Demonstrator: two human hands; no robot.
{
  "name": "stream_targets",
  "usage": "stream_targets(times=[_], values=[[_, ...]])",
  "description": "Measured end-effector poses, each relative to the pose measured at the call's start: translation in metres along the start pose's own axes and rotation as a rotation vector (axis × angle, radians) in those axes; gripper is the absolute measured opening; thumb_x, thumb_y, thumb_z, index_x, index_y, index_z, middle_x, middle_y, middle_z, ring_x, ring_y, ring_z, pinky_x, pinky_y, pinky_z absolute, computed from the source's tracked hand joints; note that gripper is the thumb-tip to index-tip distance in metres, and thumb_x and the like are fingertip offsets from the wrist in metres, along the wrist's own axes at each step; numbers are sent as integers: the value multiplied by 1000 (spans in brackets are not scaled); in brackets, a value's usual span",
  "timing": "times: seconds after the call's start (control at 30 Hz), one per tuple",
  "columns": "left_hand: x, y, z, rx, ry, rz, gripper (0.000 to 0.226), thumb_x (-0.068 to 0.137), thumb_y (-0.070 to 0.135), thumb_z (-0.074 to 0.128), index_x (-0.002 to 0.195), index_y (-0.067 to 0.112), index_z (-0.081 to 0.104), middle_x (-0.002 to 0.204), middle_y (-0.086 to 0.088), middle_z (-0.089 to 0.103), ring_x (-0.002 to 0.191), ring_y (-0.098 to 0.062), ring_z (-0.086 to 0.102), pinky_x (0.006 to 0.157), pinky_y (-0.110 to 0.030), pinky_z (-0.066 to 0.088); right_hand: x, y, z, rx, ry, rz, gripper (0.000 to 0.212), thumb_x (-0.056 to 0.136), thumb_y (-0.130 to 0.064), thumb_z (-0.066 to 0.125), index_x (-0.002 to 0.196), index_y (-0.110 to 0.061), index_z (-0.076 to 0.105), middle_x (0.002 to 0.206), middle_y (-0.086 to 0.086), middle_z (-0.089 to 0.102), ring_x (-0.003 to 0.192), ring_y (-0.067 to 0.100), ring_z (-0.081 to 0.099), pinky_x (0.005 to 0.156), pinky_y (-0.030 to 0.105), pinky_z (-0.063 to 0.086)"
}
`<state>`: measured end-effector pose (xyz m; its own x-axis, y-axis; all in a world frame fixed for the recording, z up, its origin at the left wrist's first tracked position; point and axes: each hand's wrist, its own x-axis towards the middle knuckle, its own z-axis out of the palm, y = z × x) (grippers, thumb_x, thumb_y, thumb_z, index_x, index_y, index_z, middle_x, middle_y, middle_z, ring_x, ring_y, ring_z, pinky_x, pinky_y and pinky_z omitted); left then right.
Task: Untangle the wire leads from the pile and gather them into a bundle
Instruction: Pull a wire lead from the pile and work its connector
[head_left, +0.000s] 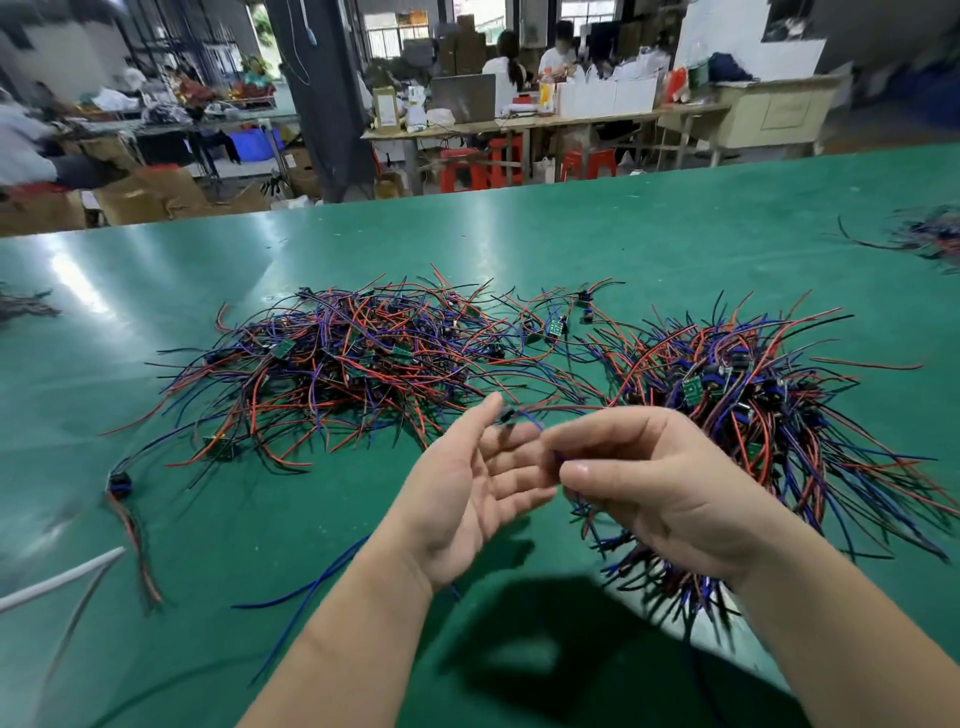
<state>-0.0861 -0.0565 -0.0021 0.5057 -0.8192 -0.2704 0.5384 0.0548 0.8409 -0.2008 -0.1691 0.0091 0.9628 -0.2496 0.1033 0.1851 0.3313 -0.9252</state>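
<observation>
Right hand (pinching) — wire leads

Bright overhead light, glare on green table; edges blurred, wide-angle warp; dark shadow near bottom.

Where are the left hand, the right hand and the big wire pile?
left hand (470, 499), head view, on the open palm.
right hand (654, 478), head view, on its back.
big wire pile (343, 374), head view, on its tangled middle.

Both hands up, close together, forearms bare.
L hand open, palm facing right, fingers straight & spread. R hand curled, thumb and fingertips pinched, nearly touching L fingertips.
</observation>
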Motion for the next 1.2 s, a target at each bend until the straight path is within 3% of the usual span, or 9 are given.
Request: stream_targets(times=[0.17,0.27,0.43,0.57,0.7,0.83,0.93,1.03,1.2], values=[[-1,2,3,-155,48,238,36,77,32,55,100,6,63,86,-7,74,67,-12,70,60,-23,57,-2,7,5,-316,-202,131,24,73,8,68,87,-8,77,87,13,74,81,17,69,77,23,52],[-3,4,1,-151,51,301,33,76,25,55,101,5,64,74,-2,71,56,-8,65,56,-20,55,-3,5,6,-407,-234,229,35,74,13,57,73,-16,76,86,18,73,75,20,70,67,24,54],[-6,6,0,-132,-55,348,30,80,21,54,104,8,66,65,3,61,48,-4,51,53,-17,51,-2,-5,-3,-99,12,188,31,58,7,45,63,-14,67,63,15,66,45,26,65,30,17,39],[-10,6,0,-117,-155,373,25,82,18,54,97,8,72,66,1,61,47,-5,50,49,-19,48,5,-10,-13,129,303,81,35,75,-3,47,103,-14,64,52,8,53,34,14,49,33,13,33],[-14,3,1,63,-254,274,24,83,18,54,97,9,71,66,2,63,44,-4,50,46,-19,48,9,-7,-12,39,339,-30,28,78,-20,60,103,-8,66,64,2,56,43,8,45,37,14,28],[-19,-1,5,245,-365,111,23,81,33,64,81,12,73,68,0,68,45,-6,58,48,-21,53,8,2,-4,-76,244,-54,20,66,-23,67,75,-7,73,68,1,67,51,8,57,45,15,35],[-20,0,10,244,-272,56,39,72,49,62,82,14,76,78,-5,73,50,-13,65,43,-20,51,9,4,-8,-133,247,-27,21,61,-28,72,70,-9,75,70,8,69,58,15,62,51,20,44],[-18,-4,15,212,-178,43,33,70,38,63,78,7,72,65,-9,68,44,-15,62,40,-19,48,9,4,-9,-275,311,-43,34,61,-34,74,73,-2,73,72,17,63,63,22,52,58,29,39],[-23,-4,12,329,-339,-34,24,84,31,64,75,12,75,60,-5,66,46,-13,63,45,-20,49,12,-13,-22,-12,529,-125,17,73,-21,67,71,-4,69,51,0,51,42,5,42,36,13,31]])
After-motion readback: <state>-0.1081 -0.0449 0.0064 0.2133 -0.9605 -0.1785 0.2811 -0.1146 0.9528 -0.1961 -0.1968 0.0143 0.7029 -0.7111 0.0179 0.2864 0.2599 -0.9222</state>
